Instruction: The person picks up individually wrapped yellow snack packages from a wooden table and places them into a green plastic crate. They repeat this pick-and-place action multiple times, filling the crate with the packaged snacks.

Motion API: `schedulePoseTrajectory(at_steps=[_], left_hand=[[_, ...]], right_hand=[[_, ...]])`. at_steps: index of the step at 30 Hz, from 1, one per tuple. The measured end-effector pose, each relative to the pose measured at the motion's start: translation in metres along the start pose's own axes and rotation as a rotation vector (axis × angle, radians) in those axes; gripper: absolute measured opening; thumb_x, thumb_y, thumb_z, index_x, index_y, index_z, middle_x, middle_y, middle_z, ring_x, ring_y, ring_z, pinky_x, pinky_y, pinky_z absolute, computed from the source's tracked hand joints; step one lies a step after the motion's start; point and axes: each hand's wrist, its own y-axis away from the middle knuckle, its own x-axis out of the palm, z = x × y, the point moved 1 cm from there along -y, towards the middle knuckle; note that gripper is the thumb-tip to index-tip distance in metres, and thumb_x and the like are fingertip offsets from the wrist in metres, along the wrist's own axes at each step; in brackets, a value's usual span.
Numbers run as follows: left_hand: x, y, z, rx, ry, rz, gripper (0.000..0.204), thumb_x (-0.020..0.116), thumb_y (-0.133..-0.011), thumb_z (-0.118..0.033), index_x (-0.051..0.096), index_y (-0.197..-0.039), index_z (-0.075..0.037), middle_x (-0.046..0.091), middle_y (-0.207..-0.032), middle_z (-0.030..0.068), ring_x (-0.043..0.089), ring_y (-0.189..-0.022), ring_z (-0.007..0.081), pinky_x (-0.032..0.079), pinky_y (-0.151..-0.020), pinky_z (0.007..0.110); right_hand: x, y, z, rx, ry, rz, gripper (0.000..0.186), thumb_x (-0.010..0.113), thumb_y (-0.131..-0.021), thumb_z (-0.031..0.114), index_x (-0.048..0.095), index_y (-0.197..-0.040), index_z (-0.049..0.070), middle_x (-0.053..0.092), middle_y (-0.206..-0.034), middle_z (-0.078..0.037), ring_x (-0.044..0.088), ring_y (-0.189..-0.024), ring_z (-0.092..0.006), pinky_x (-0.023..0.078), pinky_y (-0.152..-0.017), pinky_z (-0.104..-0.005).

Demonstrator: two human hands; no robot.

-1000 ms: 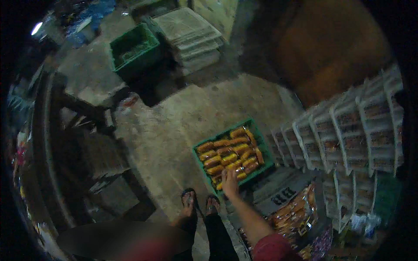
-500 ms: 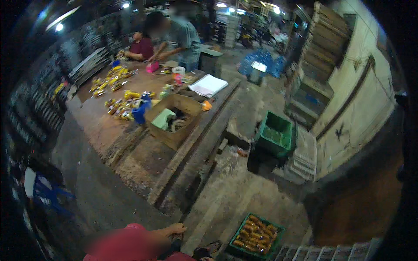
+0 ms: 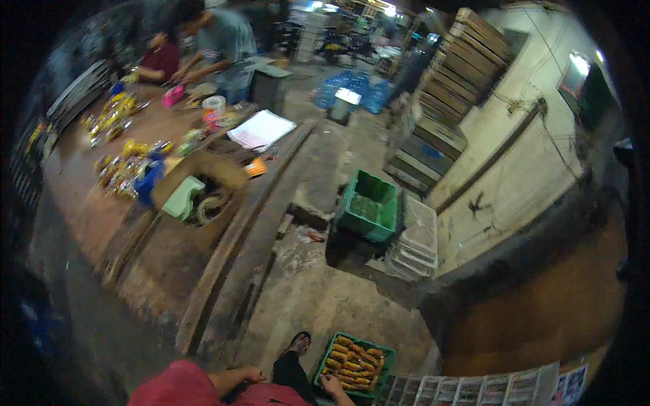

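Observation:
My left hand [image 3: 253,375] is low in front of my red shirt, its fingers curled in with nothing seen in them. My right hand [image 3: 332,385] is at the near left side of a green plastic crate [image 3: 389,359] on the floor, overlapping its rim. Whether its fingers grip the rim or only pass over it, I cannot tell. Inside the crate lie several long golden-brown pieces [image 3: 353,363], packed side by side, some with a shine like clear wrapping. My sandalled foot [image 3: 300,342] stands just left of the crate.
A long wooden table [image 3: 159,254] at left bears yellow packets [image 3: 128,166], a cardboard box [image 3: 233,177] and papers [image 3: 261,130]. Two people stand at its far end. Another green crate [image 3: 367,206], stacked trays [image 3: 414,237] and wooden crates [image 3: 455,71] line the right.
The view has swung right, so the table and crates sit further left. My right hand has come into clearer view at the crate's side, and my foot now shows beside it.

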Motion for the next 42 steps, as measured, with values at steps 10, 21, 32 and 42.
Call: schedulePoseTrajectory(at_steps=[10, 21, 32, 42], left_hand=[[-0.209, -0.099, -0.114, -0.282, 0.142, -0.520, 0.062, 0.060, -0.099, -0.057, 0.076, -0.104, 0.002, 0.074, -0.098, 0.0290, 0.074, -0.097, 0.0434, 0.056, -0.086, 0.054], [-0.410, -0.320, -0.141, -0.368, 0.280, -0.281, 0.057, 0.056, -0.101, -0.054, 0.079, -0.109, -0.003, 0.078, -0.103, 0.0189, 0.074, -0.099, 0.0364, 0.054, -0.091, 0.049], [-0.549, -0.418, -0.224, -0.324, 0.146, 0.078, 0.090, 0.066, -0.093, -0.068, 0.046, -0.151, -0.003, 0.042, -0.153, 0.0318, 0.047, -0.137, 0.0501, 0.041, -0.113, 0.056], [-0.811, -0.417, -0.373, -0.196, 0.104, -0.672, 0.110, 0.076, -0.090, -0.061, 0.016, -0.171, -0.014, 0.004, -0.174, 0.0298, 0.013, -0.155, 0.0611, 0.028, -0.121, 0.068]], right_hand=[[-0.181, -0.062, -0.065, 0.207, -0.100, 0.211, 0.053, 0.060, -0.104, 0.052, 0.073, -0.124, 0.004, 0.072, -0.121, -0.018, 0.072, -0.102, -0.0338, 0.056, -0.094, -0.0491], [-0.440, -0.247, 0.047, 0.107, -0.441, -0.182, 0.049, 0.057, -0.109, 0.047, 0.071, -0.100, 0.001, 0.072, -0.089, -0.011, 0.067, -0.075, -0.0217, 0.057, -0.072, -0.0429], [-0.714, -0.393, 0.326, -0.198, -1.495, 0.176, 0.079, 0.049, -0.099, 0.078, 0.062, -0.126, 0.005, 0.061, -0.101, -0.004, 0.056, -0.080, -0.0156, 0.049, -0.069, -0.0353], [-0.858, -0.658, 0.457, 0.107, -0.779, -0.076, 0.053, 0.057, -0.107, 0.057, 0.069, -0.118, 0.007, 0.054, -0.075, 0.001, 0.040, -0.048, -0.0132, 0.036, -0.047, -0.0337]])
